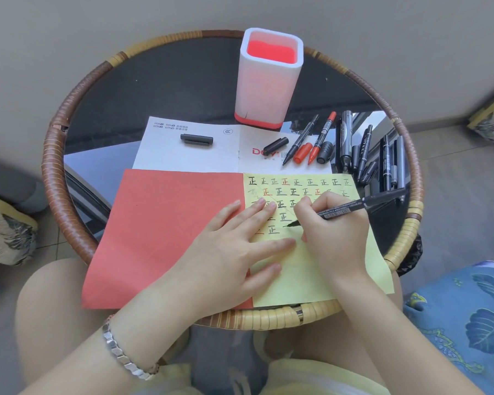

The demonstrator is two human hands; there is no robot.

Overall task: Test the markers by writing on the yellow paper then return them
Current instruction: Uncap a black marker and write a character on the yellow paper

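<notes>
Several rows filled yellow paper; right hand gripped black marker mid-stroke, left hand flat; upper-centre holder apparently unfilled.

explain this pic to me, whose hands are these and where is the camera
There is no machine here. One camera worn on a person's head looks down at their two bare hands. The left hand lies flat on the yellow paper. The right hand grips a black marker, its tip on the paper among rows of test characters. The round table also holds a red paper, a white sheet with a cap, more markers and a pen cup.
</notes>
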